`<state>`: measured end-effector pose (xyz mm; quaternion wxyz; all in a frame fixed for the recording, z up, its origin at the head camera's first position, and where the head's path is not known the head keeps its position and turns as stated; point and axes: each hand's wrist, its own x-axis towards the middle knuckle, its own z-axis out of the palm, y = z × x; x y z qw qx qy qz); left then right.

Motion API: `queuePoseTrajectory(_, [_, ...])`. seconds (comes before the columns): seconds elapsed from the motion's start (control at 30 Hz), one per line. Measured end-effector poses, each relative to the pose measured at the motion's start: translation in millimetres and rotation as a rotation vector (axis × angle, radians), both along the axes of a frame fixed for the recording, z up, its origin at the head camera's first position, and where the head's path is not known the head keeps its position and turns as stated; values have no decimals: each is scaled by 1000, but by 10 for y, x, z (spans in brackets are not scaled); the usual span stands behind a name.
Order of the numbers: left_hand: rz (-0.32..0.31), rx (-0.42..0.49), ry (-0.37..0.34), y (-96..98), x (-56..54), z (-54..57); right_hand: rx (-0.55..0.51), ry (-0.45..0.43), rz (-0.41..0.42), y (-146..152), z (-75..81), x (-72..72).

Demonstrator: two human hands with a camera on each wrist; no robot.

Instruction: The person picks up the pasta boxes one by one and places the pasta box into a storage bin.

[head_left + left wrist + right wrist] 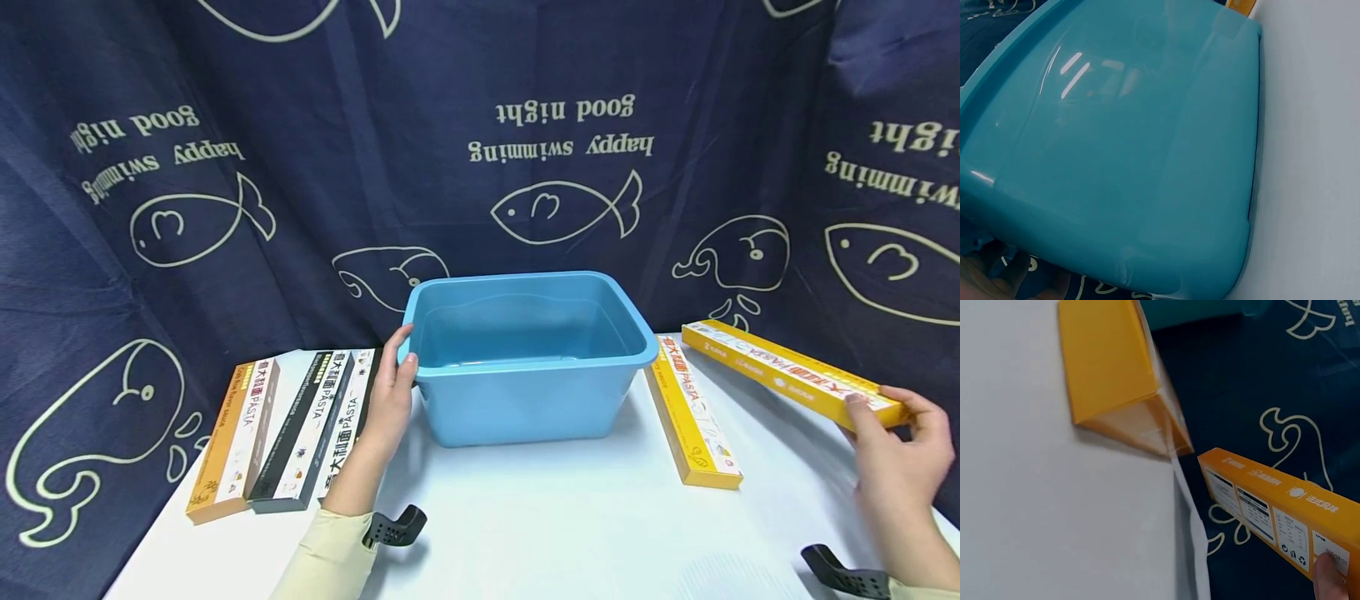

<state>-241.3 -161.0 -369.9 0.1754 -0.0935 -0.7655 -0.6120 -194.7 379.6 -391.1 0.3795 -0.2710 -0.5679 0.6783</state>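
Note:
A light blue plastic bin (517,404) stands upright on the white table, and nothing shows inside it. My left hand (386,408) grips the left end of its rim, thumb on the near side. In the left wrist view the bin's wall (1129,156) fills most of the picture, and only bits of fingers show at the lower left. At the far right, my right hand (900,454) holds the near end of a long yellow pasta box (787,367), which slants with that end raised. A second yellow pasta box (693,417) lies between it and the bin.
Left of the bin lie an orange pasta box (232,433), a black pasta box (303,433) and a black-and-white pasta box (352,417), partly behind my left arm. A dark blue cloth (420,108) with fish drawings hangs behind the white table (540,517).

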Motion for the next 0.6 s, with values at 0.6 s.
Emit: queuePoseTrajectory(0.6, [1,-3,8,6,7,-4,-78,177,39,-130,326,-33])
